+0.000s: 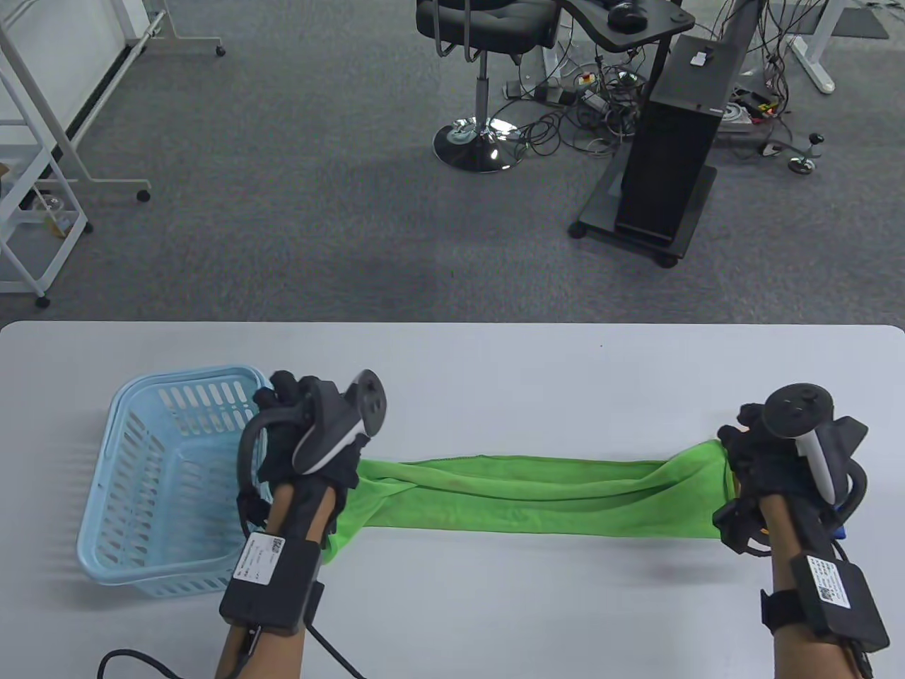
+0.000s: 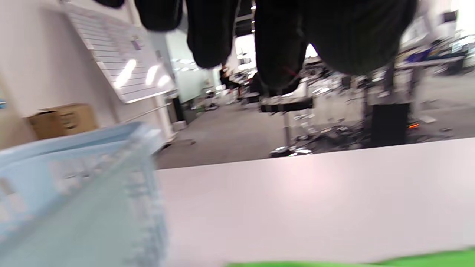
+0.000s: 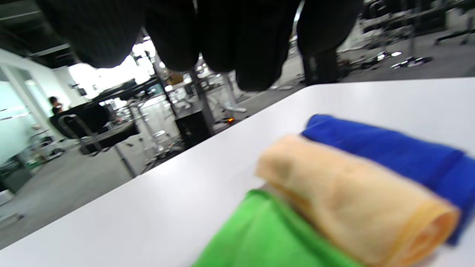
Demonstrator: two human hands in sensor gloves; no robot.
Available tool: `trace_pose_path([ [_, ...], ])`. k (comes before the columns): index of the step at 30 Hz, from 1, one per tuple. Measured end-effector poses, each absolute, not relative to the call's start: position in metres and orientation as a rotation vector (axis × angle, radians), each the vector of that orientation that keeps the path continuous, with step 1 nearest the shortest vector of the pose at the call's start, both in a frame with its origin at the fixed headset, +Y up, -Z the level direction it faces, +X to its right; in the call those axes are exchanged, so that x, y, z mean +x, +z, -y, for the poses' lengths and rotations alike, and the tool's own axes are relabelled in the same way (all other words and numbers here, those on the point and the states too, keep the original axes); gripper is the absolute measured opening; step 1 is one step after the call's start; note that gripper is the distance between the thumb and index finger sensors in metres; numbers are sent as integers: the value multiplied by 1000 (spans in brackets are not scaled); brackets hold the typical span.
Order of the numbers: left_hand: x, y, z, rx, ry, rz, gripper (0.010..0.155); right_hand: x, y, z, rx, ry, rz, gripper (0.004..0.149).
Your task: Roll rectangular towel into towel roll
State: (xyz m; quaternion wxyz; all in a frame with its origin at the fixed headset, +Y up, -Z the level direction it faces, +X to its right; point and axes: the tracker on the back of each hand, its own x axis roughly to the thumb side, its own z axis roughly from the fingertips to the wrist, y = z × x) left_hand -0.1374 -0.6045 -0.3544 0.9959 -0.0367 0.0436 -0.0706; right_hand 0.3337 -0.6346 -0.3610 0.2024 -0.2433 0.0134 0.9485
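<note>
A bright green towel point(image 1: 523, 495) is stretched lengthwise across the white table point(image 1: 452, 353), sagging in loose folds between my two hands. My left hand point(image 1: 297, 431) grips its left end beside the basket, fingers curled. My right hand point(image 1: 753, 453) grips the right end, fingers curled too. In the left wrist view only a green strip of towel point(image 2: 426, 259) shows at the bottom edge. The towel's right end point(image 3: 267, 237) fills the bottom of the right wrist view, under my curled fingers point(image 3: 219, 40).
A light blue plastic basket point(image 1: 127, 460) stands at the table's left, touching my left forearm. Beside the towel's right end lie a rolled beige towel point(image 3: 352, 200) and a rolled blue towel point(image 3: 393, 152). Beyond the table's far edge stand a chair point(image 1: 488, 42) and a black cart point(image 1: 672, 170).
</note>
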Motion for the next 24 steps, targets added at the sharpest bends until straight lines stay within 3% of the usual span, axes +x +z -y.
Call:
trace_pose_path([
  [5, -76, -341, 655, -154, 16, 82, 44, 255, -376, 659, -386, 2731, -194, 59],
  [11, -35, -333, 723, -275, 88, 180, 49, 180, -393, 714, -197, 2857, -415, 60],
  [15, -22, -333, 741, -254, 22, 137, 68, 151, -406, 744, -157, 2855, -523, 76],
  [17, -18, -334, 749, -266, 5, 132, 76, 142, -413, 754, -125, 2818, -524, 76],
  [22, -7, -340, 766, -277, -21, 115, 76, 123, -425, 775, -111, 2869, -619, 84],
  [24, -1, -342, 774, -298, -101, 116, 68, 118, -425, 784, -96, 2944, -648, 76],
])
